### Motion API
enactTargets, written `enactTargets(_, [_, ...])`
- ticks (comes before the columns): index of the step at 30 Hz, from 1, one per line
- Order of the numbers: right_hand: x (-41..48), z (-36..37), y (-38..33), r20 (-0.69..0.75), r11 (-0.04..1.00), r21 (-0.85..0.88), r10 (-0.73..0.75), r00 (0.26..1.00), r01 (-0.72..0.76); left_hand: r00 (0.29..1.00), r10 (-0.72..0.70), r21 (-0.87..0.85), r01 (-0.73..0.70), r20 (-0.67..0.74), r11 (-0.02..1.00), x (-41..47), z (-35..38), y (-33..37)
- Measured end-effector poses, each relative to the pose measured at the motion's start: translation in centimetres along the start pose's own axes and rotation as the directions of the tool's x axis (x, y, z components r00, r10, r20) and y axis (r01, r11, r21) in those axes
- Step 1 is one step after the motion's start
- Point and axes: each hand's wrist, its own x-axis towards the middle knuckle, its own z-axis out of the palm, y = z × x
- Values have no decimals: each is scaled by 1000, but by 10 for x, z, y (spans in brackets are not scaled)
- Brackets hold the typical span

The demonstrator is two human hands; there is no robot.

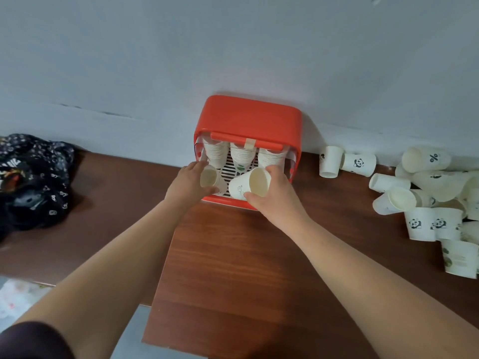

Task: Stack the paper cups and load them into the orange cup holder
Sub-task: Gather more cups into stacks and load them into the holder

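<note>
The orange cup holder (248, 117) stands against the wall with its front open. Three stacks of white paper cups (242, 154) hang inside it over a slatted white tray. My left hand (188, 183) grips a paper cup (208, 177) at the holder's lower left, its mouth facing me. My right hand (272, 193) grips a second, larger cup (248, 186) with a green print, tilted with its mouth toward me, just in front of the tray.
Several loose paper cups (425, 193), some with panda prints, lie and stand in a heap on the brown table (233, 255) at the right. A dark patterned cloth bag (33, 182) sits at the left. The wall rises right behind the holder.
</note>
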Motion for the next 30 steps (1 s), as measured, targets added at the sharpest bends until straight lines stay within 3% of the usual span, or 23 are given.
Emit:
enactTargets(8, [22, 11, -15, -53, 999, 35, -11, 999, 13, 989, 150, 48, -149, -15, 988, 0, 3, -14])
enactTargets(18, [34, 35, -26, -17, 986, 120, -114, 993, 116, 997, 73, -291, -62, 27, 955, 0, 0, -27])
enactTargets(23, [47, 46, -31, -81, 992, 37, -116, 990, 120, 996, 63, -497, -21, 67, 867, -4, 5, -35])
enactTargets(28, [37, 52, -23, -128, 960, -82, -277, 952, 268, 997, 41, -454, -9, 59, 891, 0, 10, -38])
enactTargets(30, [38, 58, -21, -106, 964, -89, -261, 959, 252, 997, 57, -428, -31, 48, 903, 0, 11, -36])
